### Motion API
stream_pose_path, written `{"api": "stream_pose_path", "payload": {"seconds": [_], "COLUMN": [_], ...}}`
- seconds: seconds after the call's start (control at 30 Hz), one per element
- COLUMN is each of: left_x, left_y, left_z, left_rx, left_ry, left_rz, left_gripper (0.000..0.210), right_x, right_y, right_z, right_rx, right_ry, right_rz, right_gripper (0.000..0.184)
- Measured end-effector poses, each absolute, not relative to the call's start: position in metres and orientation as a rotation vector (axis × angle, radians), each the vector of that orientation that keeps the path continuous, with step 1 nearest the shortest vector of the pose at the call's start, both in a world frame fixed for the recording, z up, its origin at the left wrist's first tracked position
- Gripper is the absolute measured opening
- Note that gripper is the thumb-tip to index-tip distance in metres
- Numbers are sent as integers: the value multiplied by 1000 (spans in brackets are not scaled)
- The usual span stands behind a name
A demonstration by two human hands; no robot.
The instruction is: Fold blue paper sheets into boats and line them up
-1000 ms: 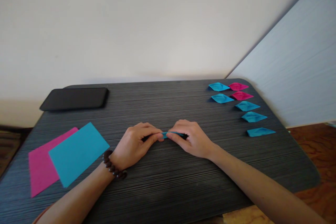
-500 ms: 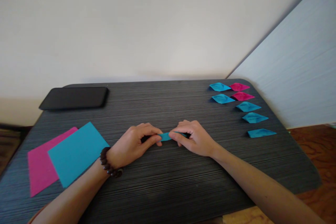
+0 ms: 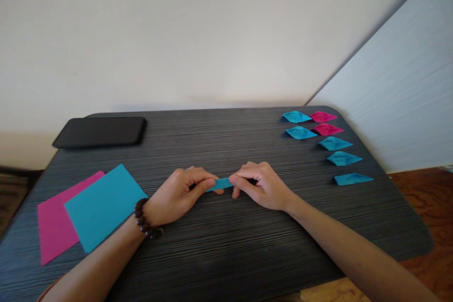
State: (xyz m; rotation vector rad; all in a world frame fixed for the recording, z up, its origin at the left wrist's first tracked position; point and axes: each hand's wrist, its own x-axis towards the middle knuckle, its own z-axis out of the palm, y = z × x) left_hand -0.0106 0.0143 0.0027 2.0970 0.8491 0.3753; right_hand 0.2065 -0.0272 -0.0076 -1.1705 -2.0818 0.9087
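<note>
A narrow strip of folded blue paper [image 3: 222, 183] is stretched level between my two hands, just over the middle of the table. My left hand [image 3: 182, 192] pinches its left end between thumb and fingers. On the other end, my right hand [image 3: 262, 185] closes its thumb and fingertips. Both ends of the folded paper are covered by my fingers. A dark beaded bracelet [image 3: 143, 221] circles my left wrist.
At the left, a blue sheet [image 3: 106, 207] overlaps a pink sheet [image 3: 54, 226]. Behind them lies a black flat case-like object [image 3: 101, 132]. Several folded blue pieces [image 3: 334, 143] and two pink pieces [image 3: 327, 129] line the right side of the dark table [image 3: 247, 255]. A wall stands behind.
My fingers have shifted on the folded blue paper: the left thumb now lies across its left end, and the part that stuck out past my right hand no longer shows.
</note>
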Motion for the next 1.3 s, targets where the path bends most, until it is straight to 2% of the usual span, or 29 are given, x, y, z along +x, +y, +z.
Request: {"api": "stream_pose_path", "payload": {"seconds": [0.53,0.9,1.07,1.17,1.3], "left_x": [-15,-17,-15,-14,-10], "left_y": [13,16,16,15,13], "left_z": [-5,7,4,2,1], "left_rx": [1918,1927,1858,1892,1993], "left_ry": [992,996,987,1003,1015], "left_rz": [449,330,354,342,358], "left_gripper": [16,27,25,28,22], "right_x": [209,211,210,209,207], "right_y": [-28,-27,-26,-27,-28], "right_z": [-7,-7,-8,-9,-10], "right_rx": [-1164,-1165,-1194,-1190,-1173], "right_ry": [-2004,-1997,-1978,-1963,-1962], "right_rz": [891,960,996,1024,995], "right_gripper": [32,32,33,26,21]}}
